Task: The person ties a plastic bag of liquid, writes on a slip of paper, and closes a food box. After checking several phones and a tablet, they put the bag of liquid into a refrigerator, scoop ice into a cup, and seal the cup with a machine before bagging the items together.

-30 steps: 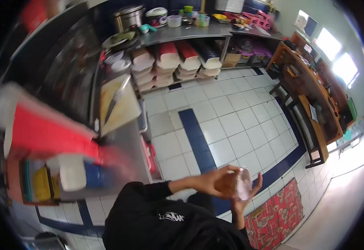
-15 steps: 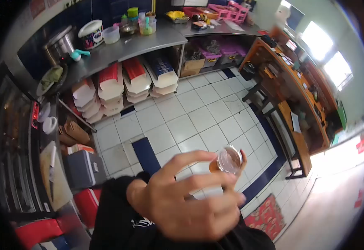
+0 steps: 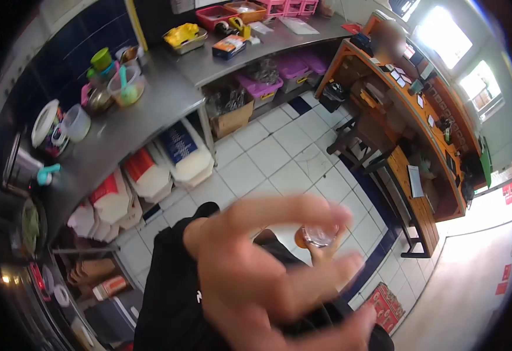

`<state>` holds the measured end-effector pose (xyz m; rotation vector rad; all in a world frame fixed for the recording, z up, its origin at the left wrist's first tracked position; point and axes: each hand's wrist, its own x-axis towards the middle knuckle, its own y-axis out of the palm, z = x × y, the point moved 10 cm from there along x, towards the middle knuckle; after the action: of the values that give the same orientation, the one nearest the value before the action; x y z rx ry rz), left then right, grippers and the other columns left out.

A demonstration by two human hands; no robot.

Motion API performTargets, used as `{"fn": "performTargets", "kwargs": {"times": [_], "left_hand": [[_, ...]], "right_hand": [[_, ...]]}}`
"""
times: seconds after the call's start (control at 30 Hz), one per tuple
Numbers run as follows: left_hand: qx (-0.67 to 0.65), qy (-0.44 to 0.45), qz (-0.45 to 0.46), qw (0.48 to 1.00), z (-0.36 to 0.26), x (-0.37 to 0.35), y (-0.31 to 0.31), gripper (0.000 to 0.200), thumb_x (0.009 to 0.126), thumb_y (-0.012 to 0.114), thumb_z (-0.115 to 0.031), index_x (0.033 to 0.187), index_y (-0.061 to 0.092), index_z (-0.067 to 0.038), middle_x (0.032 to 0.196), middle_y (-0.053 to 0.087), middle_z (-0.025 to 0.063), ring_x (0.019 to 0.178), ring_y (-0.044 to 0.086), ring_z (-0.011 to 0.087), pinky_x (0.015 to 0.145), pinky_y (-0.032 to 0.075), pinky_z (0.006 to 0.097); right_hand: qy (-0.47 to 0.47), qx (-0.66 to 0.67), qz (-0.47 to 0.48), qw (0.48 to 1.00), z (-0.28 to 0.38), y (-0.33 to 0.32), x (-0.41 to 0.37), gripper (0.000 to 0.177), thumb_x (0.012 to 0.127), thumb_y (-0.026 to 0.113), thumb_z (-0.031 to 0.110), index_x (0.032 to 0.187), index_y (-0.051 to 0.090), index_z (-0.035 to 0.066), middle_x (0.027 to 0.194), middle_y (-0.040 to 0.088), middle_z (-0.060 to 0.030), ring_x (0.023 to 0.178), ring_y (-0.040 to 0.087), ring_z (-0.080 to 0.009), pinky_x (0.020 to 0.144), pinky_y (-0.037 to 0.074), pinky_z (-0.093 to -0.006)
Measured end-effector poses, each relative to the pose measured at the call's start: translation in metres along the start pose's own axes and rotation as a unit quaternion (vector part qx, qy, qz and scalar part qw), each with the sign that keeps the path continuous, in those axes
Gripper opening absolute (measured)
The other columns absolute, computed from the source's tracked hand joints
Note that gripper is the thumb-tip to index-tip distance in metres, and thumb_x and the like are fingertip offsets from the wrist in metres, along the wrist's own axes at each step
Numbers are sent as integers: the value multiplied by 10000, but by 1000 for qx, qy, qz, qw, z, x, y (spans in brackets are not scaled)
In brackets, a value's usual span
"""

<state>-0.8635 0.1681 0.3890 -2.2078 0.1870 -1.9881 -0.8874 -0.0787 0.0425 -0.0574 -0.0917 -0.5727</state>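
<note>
My left hand (image 3: 262, 281) is large and blurred close to the camera, its fingers spread and pointing right. Beyond its fingers appears a small clear lidded cup (image 3: 319, 235) with orange-brown contents. My right hand (image 3: 325, 253), mostly hidden behind the left, holds this cup from below and the right. The left index finger overlaps the cup's top edge in view; nothing shows in the left hand's grasp.
Along the left wall runs a steel counter (image 3: 133, 126) with tubs and bowls. Stacked cardboard boxes (image 3: 112, 196) sit beneath it. A person (image 3: 387, 44) is behind the wooden counter (image 3: 428, 114); a wooden bench (image 3: 411, 193) and patterned mat (image 3: 386, 307) lie to the right.
The view has swung rightward, so the steel counter shifts left. My left hand has come nearer the camera with its fingers spread wider, while the cup stays in my right hand.
</note>
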Motion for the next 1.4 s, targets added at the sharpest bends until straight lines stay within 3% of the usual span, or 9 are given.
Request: {"fn": "performTargets", "kwargs": {"times": [0.17, 0.37, 0.57, 0.8, 0.93, 1.07, 1.1, 1.27, 1.4], "left_hand": [[-43, -81, -13, 996, 261, -38, 95, 424, 708, 597, 133, 1055, 528, -99, 902, 630, 69, 754, 631, 233, 756, 504, 458], [34, -339, 170, 925, 524, -133, 186, 250, 821, 573, 15, 1060, 549, -54, 923, 644, 68, 798, 637, 208, 724, 487, 351], [-27, -503, 143, 852, 684, -206, 231, 233, 823, 586, 8, 1046, 550, -49, 918, 625, 86, 776, 635, 208, 706, 498, 327], [27, -551, 45, 833, 893, -240, 283, 203, 818, 609, 15, 1007, 554, -35, 882, 565, 90, 742, 610, 191, 692, 498, 303], [93, -530, -32, 842, 1020, -203, 257, 194, 835, 593, 11, 1021, 558, -33, 885, 582, 88, 748, 603, 180, 680, 503, 289], [92, -564, -7, 821, 1136, -203, 251, 188, 845, 597, -16, 1028, 557, -34, 937, 605, 103, 806, 620, 207, 716, 505, 315], [96, -558, 38, 823, 1161, -208, 261, 214, 842, 611, -38, 1049, 556, -31, 975, 604, 113, 868, 615, 223, 749, 502, 333], [194, -492, 299, 794, 1238, -250, 326, 471, 802, 707, -193, 1196, 508, -28, 1239, 512, 163, 1188, 489, 317, 894, 473, 445], [239, -549, 447, 664, 1273, -280, 334, 680, 735, 771, -300, 1277, 458, -33, 1338, 418, 170, 1256, 418, 349, 916, 467, 493]], "right_hand": [[-50, -78, -88, 992, -38, 6, 174, 969, 580, 830, 133, 1378, 283, 65, 1169, 532, -122, 1078, 557, -247, 936, 455, -370], [-149, -159, 3, 976, -70, 110, 444, 972, 552, 862, 149, 1357, 324, 57, 1142, 566, -128, 1067, 572, -246, 915, 475, -367], [-199, -117, 143, 962, -81, 293, 700, 957, 540, 893, 110, 1335, 362, 70, 1139, 574, -123, 1065, 577, -246, 910, 478, -360], [-247, -159, 271, 917, -156, 466, 892, 950, 514, 864, 49, 1327, 372, 50, 1215, 540, -150, 1157, 527, -291, 976, 427, -373], [-145, -88, 454, 875, -156, 492, 941, 826, 635, 708, -51, 1360, 322, 30, 1295, 493, -159, 1211, 493, -282, 991, 423, -380], [-208, -264, 476, 813, -187, 507, 1031, 626, 672, 660, -58, 1257, 459, 37, 1253, 504, -176, 1152, 484, -382, 969, 402, -436], [-305, -258, 462, 792, -178, 525, 1042, 526, 703, 648, -22, 1207, 509, 38, 1215, 522, -174, 1087, 505, -384, 942, 411, -434], [-419, -253, 454, 745, -182, 613, 1076, 362, 720, 620, -44, 1067, 541, 18, 1096, 589, -158, 994, 565, -338, 867, 456, -416], [-417, -176, 469, 758, -203, 631, 1098, 216, 725, 590, -83, 916, 563, 14, 1005, 623, -156, 866, 613, -322, 751, 511, -398]]}}
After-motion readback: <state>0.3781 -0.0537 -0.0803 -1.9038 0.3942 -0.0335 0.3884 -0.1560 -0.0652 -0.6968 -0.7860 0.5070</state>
